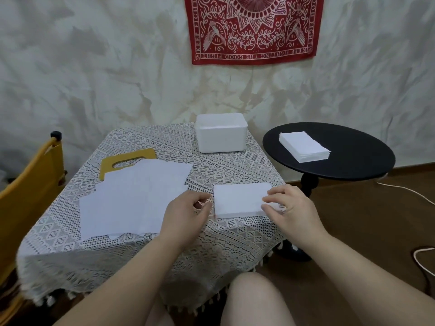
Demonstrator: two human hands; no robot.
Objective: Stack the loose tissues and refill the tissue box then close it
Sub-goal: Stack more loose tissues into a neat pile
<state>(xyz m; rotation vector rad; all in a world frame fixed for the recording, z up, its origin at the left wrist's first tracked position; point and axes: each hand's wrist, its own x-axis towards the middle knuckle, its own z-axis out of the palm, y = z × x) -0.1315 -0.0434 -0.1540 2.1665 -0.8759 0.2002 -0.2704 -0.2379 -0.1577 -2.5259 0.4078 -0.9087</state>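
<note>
A small neat stack of white tissues (239, 198) lies on the lace-covered table (211, 165) near its right front edge. My right hand (288, 205) pinches the stack's right end with curled fingers and thumb. My left hand (188, 210) sits at the stack's left edge, fingers curled; whether it grips the tissues is unclear. Several loose white tissues (136, 196) lie spread out on the left half of the table. A white tissue box (221, 132) stands at the table's far edge. Its yellow lid (128, 161) with a slot lies flat, partly under the loose tissues.
A black round side table (353, 161) stands to the right with another thick stack of tissues (303, 145) on it. A yellow chair (28, 191) is at the left. White cord (400, 188) runs over the brown floor on the right. My knees show below the table.
</note>
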